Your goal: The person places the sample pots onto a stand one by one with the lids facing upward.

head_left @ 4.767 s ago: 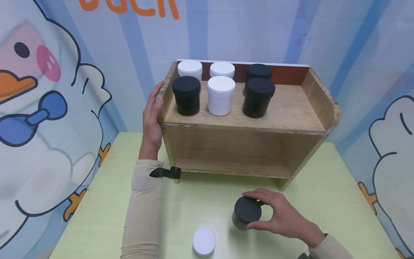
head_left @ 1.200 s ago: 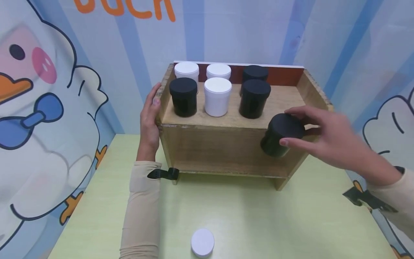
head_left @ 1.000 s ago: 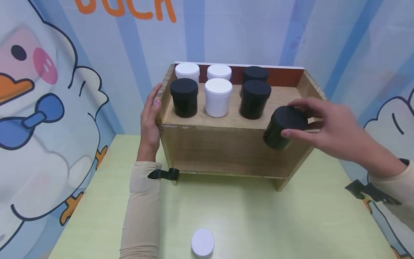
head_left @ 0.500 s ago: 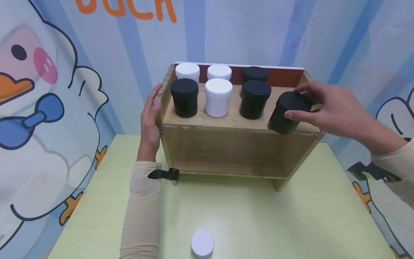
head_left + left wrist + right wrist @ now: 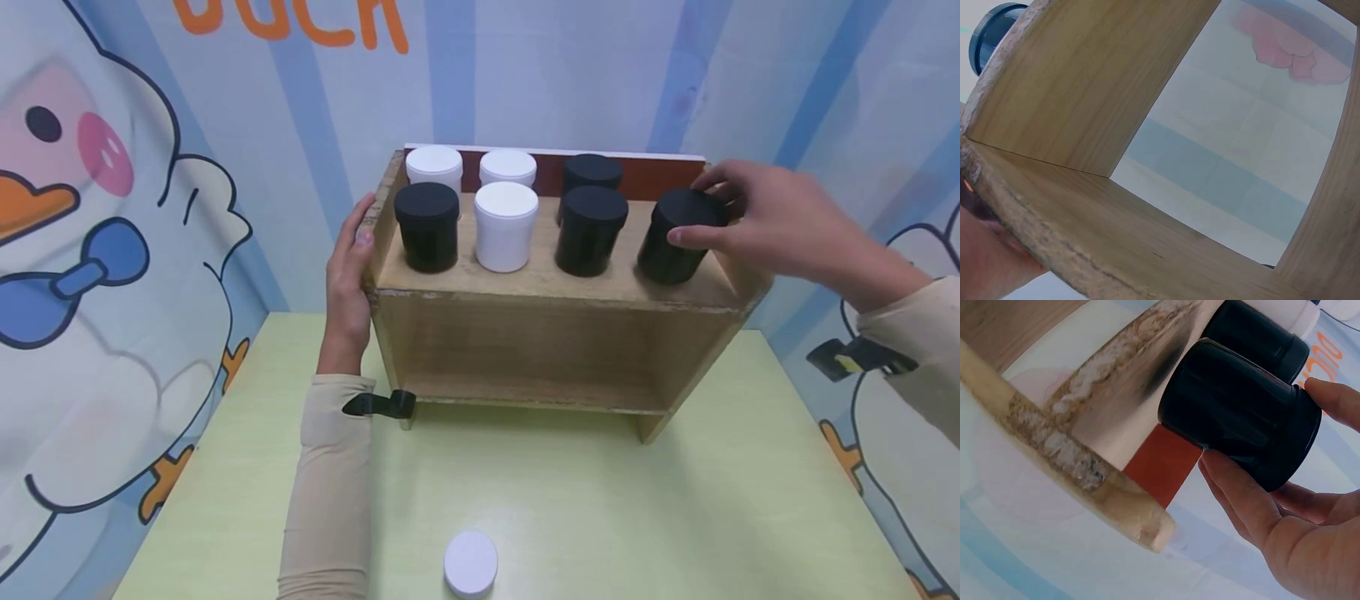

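A wooden two-tier shelf [image 5: 525, 292] stands on the table. My left hand [image 5: 348, 287] rests against its left side, fingers straight along the outer face; in the left wrist view part of that hand [image 5: 991, 259] shows outside the panel. With thumb and fingers my right hand [image 5: 780, 217] grips a black lidded jar [image 5: 671, 250] near its lid, over the right front of the upper tier. The right wrist view shows the same black jar [image 5: 1229, 409] between thumb and fingers. To its left, black jars [image 5: 588, 233] and white jars [image 5: 505, 229] stand in two rows.
A white-lidded jar [image 5: 470, 564] stands on the pale green table [image 5: 570, 492] near the front. Raised side panels and a reddish back board [image 5: 652, 177] bound the upper tier. Behind hangs a blue-striped cloth [image 5: 570, 75] with duck drawings.
My right hand has lifted the black jar from the table, raised it past the lower tier and brought it over the upper tier's right end. The left hand stays on the shelf's side.
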`<control>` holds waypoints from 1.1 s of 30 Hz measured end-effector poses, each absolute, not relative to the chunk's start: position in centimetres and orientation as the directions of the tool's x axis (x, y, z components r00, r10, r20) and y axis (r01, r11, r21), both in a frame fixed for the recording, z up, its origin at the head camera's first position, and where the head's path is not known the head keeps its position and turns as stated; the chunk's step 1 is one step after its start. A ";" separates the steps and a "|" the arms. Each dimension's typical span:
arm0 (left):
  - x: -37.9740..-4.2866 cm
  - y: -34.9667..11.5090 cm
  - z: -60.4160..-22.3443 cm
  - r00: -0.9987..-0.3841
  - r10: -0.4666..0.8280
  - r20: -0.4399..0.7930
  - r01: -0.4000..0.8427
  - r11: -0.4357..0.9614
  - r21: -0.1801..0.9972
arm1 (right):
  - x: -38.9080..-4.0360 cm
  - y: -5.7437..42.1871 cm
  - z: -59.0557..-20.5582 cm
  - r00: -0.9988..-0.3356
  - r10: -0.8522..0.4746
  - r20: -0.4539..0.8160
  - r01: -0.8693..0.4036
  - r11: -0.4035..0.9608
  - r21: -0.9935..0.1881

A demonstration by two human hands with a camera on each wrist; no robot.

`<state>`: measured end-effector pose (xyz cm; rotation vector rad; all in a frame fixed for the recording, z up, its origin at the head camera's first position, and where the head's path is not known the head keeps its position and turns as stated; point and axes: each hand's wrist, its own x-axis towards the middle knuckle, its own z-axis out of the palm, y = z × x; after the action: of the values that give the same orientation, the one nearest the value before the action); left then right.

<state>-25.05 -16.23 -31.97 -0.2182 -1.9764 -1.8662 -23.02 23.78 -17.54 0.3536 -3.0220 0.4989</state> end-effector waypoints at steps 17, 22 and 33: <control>-25.0 -16.3 -31.9 -0.895 -0.169 0.412 0.404 0.077 0.911 | -27.0 22.7 -15.7 -0.989 -0.150 -0.008 -0.141 0.944 -0.298; -24.9 -16.3 -31.8 -0.897 -0.167 0.409 0.401 0.081 0.912 | -27.9 22.5 -15.8 -0.989 -0.143 -0.026 -0.130 0.950 -0.283; -25.1 -16.3 -31.9 -0.897 -0.168 0.410 0.403 0.071 0.912 | -29.7 22.3 -15.8 -0.992 -0.106 -0.063 -0.083 0.952 -0.295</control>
<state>-25.08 -16.31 -31.90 -0.2336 -1.9475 -1.8790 -29.70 22.30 -15.76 0.1548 -3.1804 0.4748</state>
